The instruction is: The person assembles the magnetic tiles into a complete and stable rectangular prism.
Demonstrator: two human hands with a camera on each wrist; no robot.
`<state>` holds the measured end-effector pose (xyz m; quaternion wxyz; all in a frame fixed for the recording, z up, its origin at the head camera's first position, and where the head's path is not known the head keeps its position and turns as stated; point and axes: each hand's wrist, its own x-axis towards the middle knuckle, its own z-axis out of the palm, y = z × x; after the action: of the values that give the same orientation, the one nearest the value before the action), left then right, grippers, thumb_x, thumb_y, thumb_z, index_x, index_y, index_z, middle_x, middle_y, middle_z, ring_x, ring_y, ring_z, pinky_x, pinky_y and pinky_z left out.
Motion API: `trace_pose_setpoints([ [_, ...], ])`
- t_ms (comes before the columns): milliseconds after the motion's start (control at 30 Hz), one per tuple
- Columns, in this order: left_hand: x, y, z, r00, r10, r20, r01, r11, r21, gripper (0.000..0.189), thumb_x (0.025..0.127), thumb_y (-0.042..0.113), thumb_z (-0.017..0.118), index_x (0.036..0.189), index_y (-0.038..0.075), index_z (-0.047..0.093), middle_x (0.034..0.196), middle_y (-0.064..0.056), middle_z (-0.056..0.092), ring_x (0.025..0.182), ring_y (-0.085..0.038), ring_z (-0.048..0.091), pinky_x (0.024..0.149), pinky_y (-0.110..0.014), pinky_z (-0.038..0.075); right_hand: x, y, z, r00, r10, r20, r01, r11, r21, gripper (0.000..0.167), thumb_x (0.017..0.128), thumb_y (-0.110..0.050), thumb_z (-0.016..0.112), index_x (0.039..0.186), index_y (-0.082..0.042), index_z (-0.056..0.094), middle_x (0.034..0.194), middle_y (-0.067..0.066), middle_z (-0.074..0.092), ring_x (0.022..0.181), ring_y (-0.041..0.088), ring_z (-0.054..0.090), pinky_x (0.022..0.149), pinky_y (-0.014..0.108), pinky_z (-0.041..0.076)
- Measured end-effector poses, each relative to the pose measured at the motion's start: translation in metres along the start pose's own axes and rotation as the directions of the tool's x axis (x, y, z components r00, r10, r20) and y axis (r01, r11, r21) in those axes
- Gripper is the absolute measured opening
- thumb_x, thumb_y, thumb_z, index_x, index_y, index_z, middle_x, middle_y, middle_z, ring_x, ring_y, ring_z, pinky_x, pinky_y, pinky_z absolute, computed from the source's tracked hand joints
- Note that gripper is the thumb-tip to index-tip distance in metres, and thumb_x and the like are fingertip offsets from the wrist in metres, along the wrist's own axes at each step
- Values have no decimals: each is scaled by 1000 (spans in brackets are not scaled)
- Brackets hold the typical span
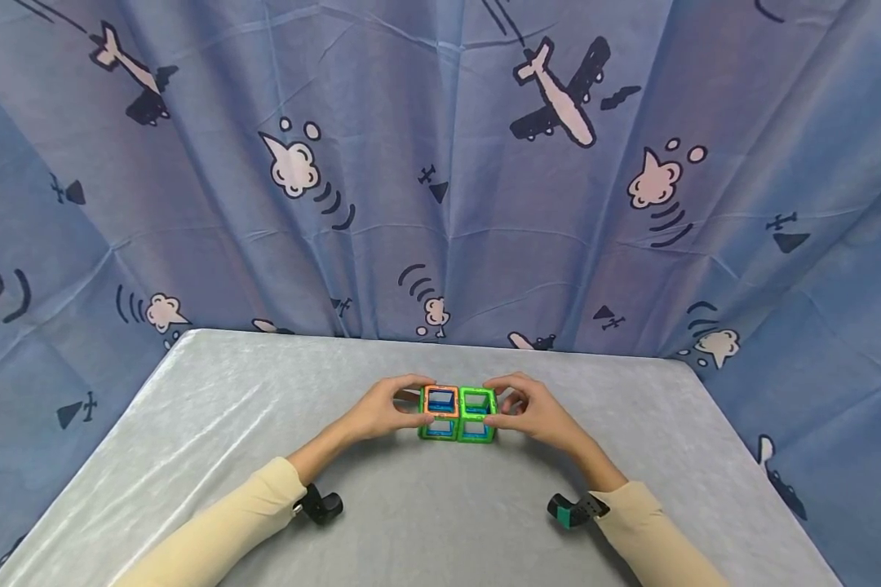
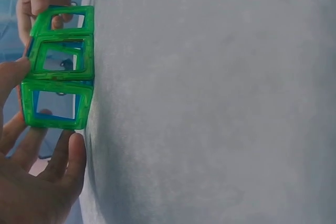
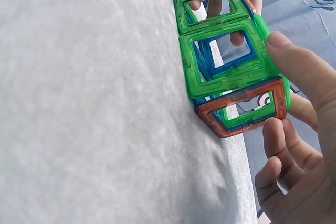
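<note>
Two cubes built from magnetic tiles stand side by side on the table, touching. The left cube (image 1: 444, 416) has an orange top tile, and the right cube (image 1: 477, 417) a green one. Green tiles form their near faces. On the right cube's outer side an orange tile (image 3: 210, 118) shows in the right wrist view, while a green tile (image 2: 84, 111) covers the left cube's outer side. My left hand (image 1: 383, 409) holds the left cube between thumb and fingers. From the other end, my right hand (image 1: 537, 413) grips the right cube, thumb at its upper near edge.
A pale grey cloth covers the table (image 1: 440, 522). Behind it hangs a blue curtain (image 1: 382, 163) printed with planes and clouds. Each wrist carries a strapped black device, the left device (image 1: 321, 504) and the right device (image 1: 576, 510).
</note>
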<state>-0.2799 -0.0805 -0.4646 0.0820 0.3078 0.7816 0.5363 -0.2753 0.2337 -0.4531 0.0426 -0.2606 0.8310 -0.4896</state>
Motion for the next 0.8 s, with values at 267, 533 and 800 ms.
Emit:
trace_pose_setpoints([
  [267,1,0,-1,1000,-16,-9,16,1000,-22,55,89,10,81,138,2,59,130,-18,62,115,-34,62,89,-38,55,2,-3,2,1000,7,-5,-7,1000,-3,51,84,-11,86,130,-4,67,114,13,60,84,28,60,66,31,48],
  [533,1,1,-2,1000,-25,5,25,999,-38,58,88,9,81,140,-2,57,132,-18,61,116,-35,61,89,-38,55,1,-1,1,1000,4,-1,-4,1000,-19,51,85,-13,85,131,-3,66,114,12,61,83,28,60,65,30,48],
  [800,2,-3,-4,999,-36,29,38,997,-63,68,83,2,84,143,-6,52,136,-17,59,120,-34,60,92,-37,54,-2,8,-3,998,-48,44,47,998,31,59,84,-6,85,136,2,60,118,14,60,83,27,62,63,26,46],
])
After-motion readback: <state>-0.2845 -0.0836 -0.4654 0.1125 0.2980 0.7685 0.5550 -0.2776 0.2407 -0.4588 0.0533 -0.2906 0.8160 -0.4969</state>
